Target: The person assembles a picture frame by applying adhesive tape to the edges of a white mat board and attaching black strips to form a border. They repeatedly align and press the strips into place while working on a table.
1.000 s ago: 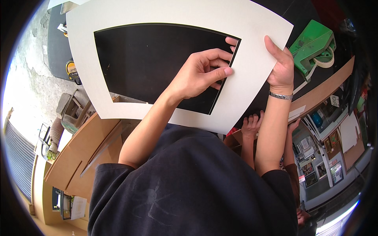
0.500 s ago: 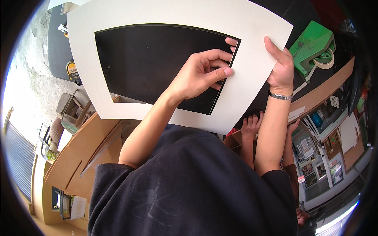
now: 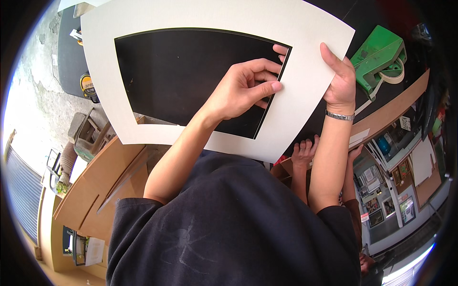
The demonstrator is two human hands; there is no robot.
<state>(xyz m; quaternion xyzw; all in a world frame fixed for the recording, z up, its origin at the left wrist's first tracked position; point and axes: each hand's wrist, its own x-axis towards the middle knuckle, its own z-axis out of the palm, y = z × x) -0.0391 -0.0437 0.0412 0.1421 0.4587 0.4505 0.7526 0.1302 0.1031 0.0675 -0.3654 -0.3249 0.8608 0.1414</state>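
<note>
A white picture mat board [image 3: 191,16] with a large rectangular window cut in it is held up over a black tabletop [image 3: 181,62]. My left hand [image 3: 245,88] reaches across the window and pinches its right inner edge, thumb on the near face and fingers inside the cut-out. My right hand [image 3: 341,78] grips the board's right outer edge, thumb on top and the other fingers hidden behind it. Fingertips show through the window's upper right corner, apparently from the right hand. A metal watch band [image 3: 339,116] circles my right wrist.
A green tool [image 3: 379,59] with a pale strap lies at right. Another person's hand [image 3: 305,150] is close to my right forearm. At left are a yellow tape measure [image 3: 87,85] and brown boards [image 3: 90,190]. Framed pictures [image 3: 374,212] stand at lower right.
</note>
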